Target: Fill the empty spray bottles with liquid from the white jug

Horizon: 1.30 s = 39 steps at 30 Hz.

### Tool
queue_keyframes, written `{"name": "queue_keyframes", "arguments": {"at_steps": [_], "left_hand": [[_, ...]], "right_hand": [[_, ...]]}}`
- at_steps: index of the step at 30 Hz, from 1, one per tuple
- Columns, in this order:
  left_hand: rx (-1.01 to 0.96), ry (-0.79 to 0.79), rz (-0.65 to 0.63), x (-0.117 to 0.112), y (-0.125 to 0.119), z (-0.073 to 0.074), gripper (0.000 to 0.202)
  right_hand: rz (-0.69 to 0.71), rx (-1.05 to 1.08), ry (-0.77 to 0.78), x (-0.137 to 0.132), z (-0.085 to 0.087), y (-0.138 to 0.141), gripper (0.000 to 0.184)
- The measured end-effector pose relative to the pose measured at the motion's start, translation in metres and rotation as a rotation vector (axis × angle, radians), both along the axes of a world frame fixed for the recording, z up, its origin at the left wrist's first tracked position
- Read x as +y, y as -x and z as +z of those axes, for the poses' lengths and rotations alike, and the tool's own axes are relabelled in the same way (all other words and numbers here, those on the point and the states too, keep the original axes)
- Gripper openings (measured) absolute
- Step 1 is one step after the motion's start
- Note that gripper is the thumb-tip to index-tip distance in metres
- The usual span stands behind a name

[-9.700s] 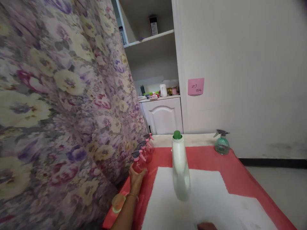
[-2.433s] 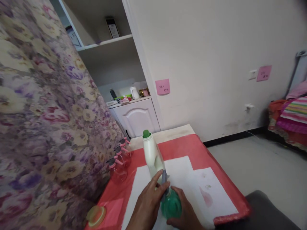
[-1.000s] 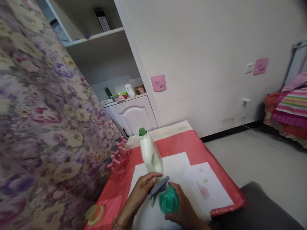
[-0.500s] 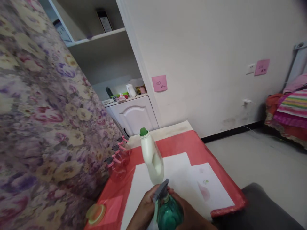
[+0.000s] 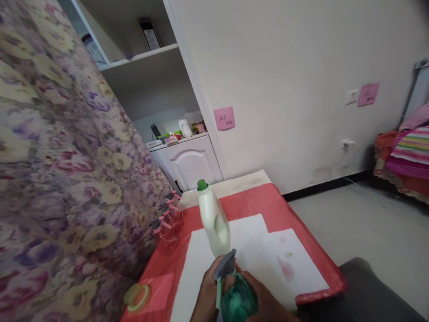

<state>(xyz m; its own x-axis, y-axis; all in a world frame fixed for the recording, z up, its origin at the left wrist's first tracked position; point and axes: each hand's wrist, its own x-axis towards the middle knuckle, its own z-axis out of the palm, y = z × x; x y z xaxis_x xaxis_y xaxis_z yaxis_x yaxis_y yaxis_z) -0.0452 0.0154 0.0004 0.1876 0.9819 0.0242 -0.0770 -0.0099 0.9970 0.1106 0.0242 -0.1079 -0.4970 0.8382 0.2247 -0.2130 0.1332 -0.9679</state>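
A green, see-through spray bottle (image 5: pixel 238 302) with a grey trigger head is held low over the front of the table. My left hand (image 5: pixel 208 290) is closed around the head and neck, a finger showing at the collar. Around the right side of the green body curls my right hand (image 5: pixel 263 295), its fingertips partly hidden by the bottle. Just beyond both hands stands a pale green jug-shaped bottle (image 5: pixel 212 219). Its side has a built-in handle, and a darker green piece shows at its mouth.
Several clear spray bottles (image 5: pixel 166 239) with pink collars line the table's left edge. A round yellow-green lid (image 5: pixel 137 298) lies front left. White paper sheets (image 5: pixel 248 228) cover part of the red tablecloth (image 5: pixel 258 199). A floral curtain (image 5: pixel 67 179) hangs at left, close to the table.
My left hand has shifted slightly right, and a finger now shows at the spray bottle's neck below the head. The jug-shaped bottle stays put; the view has moved a little.
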Motion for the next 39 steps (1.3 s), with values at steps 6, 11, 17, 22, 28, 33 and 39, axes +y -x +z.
{"name": "queue_keyframes", "arguments": {"at_steps": [6,11,17,22,28,33,39], "left_hand": [[-0.093,0.157,-0.130,-0.011,0.005,0.009,0.053],[-0.190,0.190,-0.096,-0.016,-0.002,0.013,0.047],[-0.215,0.057,-0.060,-0.012,-0.005,0.013,0.042],[-0.228,0.067,0.031,-0.010,-0.007,0.015,0.043],[-0.274,0.038,0.163,-0.007,-0.004,0.016,0.044],[-0.217,0.013,0.217,-0.009,0.000,0.021,0.043],[-0.211,0.027,0.281,-0.007,0.002,0.018,0.040]], "right_hand": [[0.106,0.036,-0.067,-0.004,0.017,-0.009,0.105],[0.153,0.025,-0.028,-0.011,0.036,-0.015,0.098],[0.090,0.053,-0.067,-0.009,0.026,-0.008,0.095],[0.036,0.005,-0.080,-0.008,0.008,-0.004,0.089],[-0.048,-0.039,-0.026,-0.009,0.007,-0.007,0.096],[-0.136,-0.096,-0.012,-0.007,0.011,-0.010,0.102],[-0.214,-0.171,-0.071,-0.004,0.000,-0.006,0.105]]}}
